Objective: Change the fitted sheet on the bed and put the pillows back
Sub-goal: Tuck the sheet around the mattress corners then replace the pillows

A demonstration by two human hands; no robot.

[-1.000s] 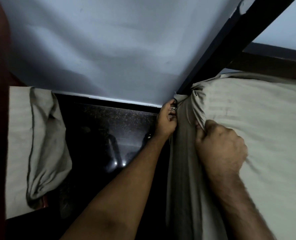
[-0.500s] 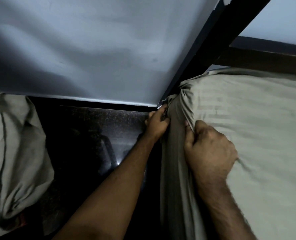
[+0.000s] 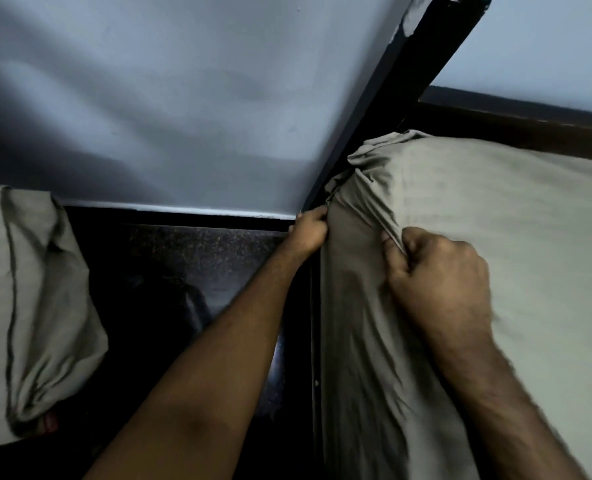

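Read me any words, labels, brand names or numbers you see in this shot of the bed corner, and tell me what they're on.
None: no readable text anywhere in the head view.
The fitted sheet, gripped by the left hand and right hand, shows only faint woven stripes, no tag or label.
The pillow, wall and bed frame carry no writing.

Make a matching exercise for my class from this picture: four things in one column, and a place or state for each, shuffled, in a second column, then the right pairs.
Column A
1. left hand
2. right hand
3. pillow
4. bedpost

Column B
a. dark and slanting, at the bed's corner
b. lies at the left edge, away from the bed
c. grips a fold of the sheet on top of the mattress
d. holds the sheet's edge low at the corner

Pairs: 1-d, 2-c, 3-b, 4-a
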